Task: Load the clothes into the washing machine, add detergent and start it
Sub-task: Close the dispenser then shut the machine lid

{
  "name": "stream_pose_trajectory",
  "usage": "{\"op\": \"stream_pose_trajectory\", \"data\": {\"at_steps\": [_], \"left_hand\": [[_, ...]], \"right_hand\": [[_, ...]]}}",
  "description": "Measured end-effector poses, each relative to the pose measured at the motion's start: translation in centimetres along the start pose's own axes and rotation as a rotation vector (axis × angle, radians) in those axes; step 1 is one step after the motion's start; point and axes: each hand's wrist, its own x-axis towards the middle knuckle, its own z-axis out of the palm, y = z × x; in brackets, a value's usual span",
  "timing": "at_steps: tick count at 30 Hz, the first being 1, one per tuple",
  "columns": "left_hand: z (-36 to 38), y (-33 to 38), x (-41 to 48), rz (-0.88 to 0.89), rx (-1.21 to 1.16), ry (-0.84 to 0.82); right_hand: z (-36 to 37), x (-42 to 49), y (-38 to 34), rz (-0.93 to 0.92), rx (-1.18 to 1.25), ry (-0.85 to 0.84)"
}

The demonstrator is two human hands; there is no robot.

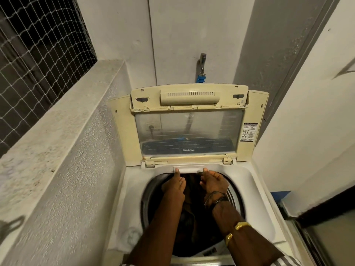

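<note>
I stand in a home's narrow utility balcony: my top-loading washing machine (255, 191) sits in a plastered corner, a wall tap (202, 61) at twelve o'clock, and wire netting (38, 60) over a parapet ledge (63, 120) at ten o'clock.

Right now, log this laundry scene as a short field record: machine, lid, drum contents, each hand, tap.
machine: white top-loading washing machine, in a narrow alcove
lid: cream lid with clear window, raised upright
drum contents: dark clothes inside
small white panel: at the drum opening's back rim
left hand: empty, fingertip at the panel's left end
right hand: empty, fingertip at the panel's right end
tap: metal wall tap with blue fitting, above the lid
</note>
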Motion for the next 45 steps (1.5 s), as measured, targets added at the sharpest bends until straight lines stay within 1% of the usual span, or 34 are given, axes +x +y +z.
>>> {"op": "stream_pose_trajectory", "data": {"at_steps": [3, 4, 5, 6, 8, 9, 10, 12, 15, 19, 21, 23, 27, 31, 33, 35, 38, 41, 45], "left_hand": [[-0.8, -0.2, 0.5, 0.068, 0.058, 0.019], [-0.9, -0.2, 0.6, 0.127, 0.094, 0.042], [-1.0, 0.0, 0.6, 0.192, 0.204, 0.064], [-1.0, 0.2, 0.3, 0.28, 0.362, 0.102], [-0.9, 1.2, -0.9, 0.512, 0.718, 0.206], [-0.7, 1.9, -1.7, 0.607, 0.844, 0.243], [-0.5, 2.4, -2.5, 0.689, 0.914, 0.261], [-0.4, 3.6, -3.4, 0.843, 0.986, 0.283], [-0.2, 5.3, -3.2, 1.036, 1.071, 0.229], [0.4, 7.9, -3.0, 1.418, 1.132, 0.225], [1.0, 9.2, -3.3, 1.531, 1.154, 0.204], [1.9, 10.7, -3.8, 1.61, 1.198, 0.23], [3.5, 13.5, -4.6, 1.715, 1.236, 0.288], [4.6, 16.9, -4.4, 1.739, 1.287, 0.289], [5.2, 18.5, -4.1, 1.724, 1.354, 0.28], [5.8, 19.9, -4.0, 1.681, 1.408, 0.236], [6.6, 21.0, -4.1, 1.603, 1.456, 0.218], [6.8, 21.2, -3.9, 1.568, 1.483, 0.241], [7.1, 21.0, -4.3, 1.577, 1.403, 0.262]], "right_hand": [[-0.5, -1.2, 0.5, -0.03, -0.063, -0.046], [-0.5, -1.4, 0.6, -0.043, -0.09, -0.062], [-0.5, -1.7, 0.5, -0.065, -0.114, -0.074], [-0.5, -2.0, 0.3, -0.099, -0.151, -0.082], [-0.4, -2.7, -0.7, -0.221, -0.248, -0.089], [-0.3, -3.0, -1.4, -0.281, -0.294, -0.085], [-0.1, -3.3, -2.3, -0.333, -0.325, -0.084], [0.4, -3.7, -4.1, -0.44, -0.357, -0.092], [1.3, -3.6, -6.9, -0.64, -0.417, -0.089], [2.9, -2.8, -10.9, -0.926, -0.425, -0.096], [3.8, -2.9, -13.0, -1.034, -0.412, -0.063], [4.7, -3.4, -15.0, -1.135, -0.409, -0.022], [6.4, -4.1, -18.4, -1.313, -0.391, 0.053], [8.0, -4.5, -21.0, -1.36, -0.529, 0.042], [8.8, -4.5, -22.2, -1.351, -0.68, -0.017], [9.5, -4.1, -23.3, -1.335, -0.864, -0.065], [10.2, -3.1, -24.0, -1.31, -1.062, -0.089], [10.1, -2.2, -23.4, -1.349, -1.118, -0.065], [9.7, -1.6, -22.8, -1.401, -1.098, -0.031]]}}
